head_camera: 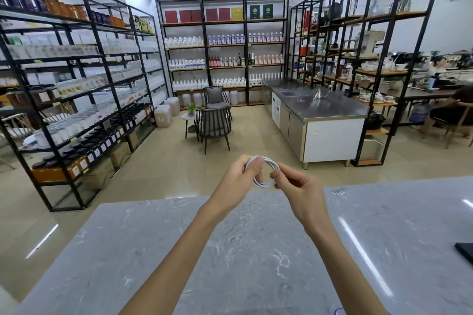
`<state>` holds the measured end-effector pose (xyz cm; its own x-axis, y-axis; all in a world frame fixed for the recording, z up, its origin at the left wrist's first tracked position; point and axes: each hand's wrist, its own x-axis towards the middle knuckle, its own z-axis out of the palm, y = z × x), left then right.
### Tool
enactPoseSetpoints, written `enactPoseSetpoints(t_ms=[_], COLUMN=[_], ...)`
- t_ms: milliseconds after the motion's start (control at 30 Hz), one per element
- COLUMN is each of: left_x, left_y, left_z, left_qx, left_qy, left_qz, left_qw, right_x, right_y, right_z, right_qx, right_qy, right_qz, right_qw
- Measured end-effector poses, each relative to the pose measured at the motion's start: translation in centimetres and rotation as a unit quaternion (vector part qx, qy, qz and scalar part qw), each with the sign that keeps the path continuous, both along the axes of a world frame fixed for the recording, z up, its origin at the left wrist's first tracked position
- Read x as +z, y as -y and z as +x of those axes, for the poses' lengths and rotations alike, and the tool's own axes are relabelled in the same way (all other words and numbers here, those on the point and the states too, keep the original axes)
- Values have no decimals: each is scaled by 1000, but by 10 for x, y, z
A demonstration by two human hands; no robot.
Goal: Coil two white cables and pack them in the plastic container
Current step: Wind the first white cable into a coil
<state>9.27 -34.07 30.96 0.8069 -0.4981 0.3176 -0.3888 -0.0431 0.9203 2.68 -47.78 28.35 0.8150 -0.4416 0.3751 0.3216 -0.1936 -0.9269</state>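
— Marble surface sits closest under my view and is the biggest thing here; both forearms reach out over it. What do you make of the hands?

— I see the left hand and right hand raised above the far edge of the surface, each pinching the white cable between them. Left fingers are clamped on the upper-left of the coil, thumb over the strands; right fingers are closed on its right side.

— Which way does the coil lie?

— It is a near-round ring, held upright and facing me, so I look through its opening. No clear long axis; I cannot pick out the plug ends.

— How would you finish this step?

— I'd keep the left thumb pinning every strand so no loop springs loose, and have the right hand tuck any free tail around the bundle. The plastic container isn't clearly in view; only a faint clear shape shows at the bottom edge, and I cannot tell what it is.
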Motion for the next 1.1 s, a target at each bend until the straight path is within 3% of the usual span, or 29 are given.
enactPoseSetpoints(t_ms=[100, 300, 567, 900, 1100], left_x=[-6, -7, -15, -1, 0], left_y=[-3, -19, -27, -48, -50], left_z=[0, 3, 2, 7, 9], left_qx=[-2, -89, 67, -38, 19], left_qy=[-27, -158, -78, -149, -143], left_qz=[-2, -64, 14, 42, 74], left_qw=[1000, 981, 995, 987, 987], right_x=[1, 8, 23, 25, 25], right_y=[1, -4, -17, -33, -32], right_z=[3, 8, 12, 11, 14], right_qx=[-7, -77, -30, -69, -46], right_qy=[-12, -40, -80, -49, -45], right_qz=[-91, -259, -463, -507, -506], right_qw=[996, 962, 882, 858, 860])
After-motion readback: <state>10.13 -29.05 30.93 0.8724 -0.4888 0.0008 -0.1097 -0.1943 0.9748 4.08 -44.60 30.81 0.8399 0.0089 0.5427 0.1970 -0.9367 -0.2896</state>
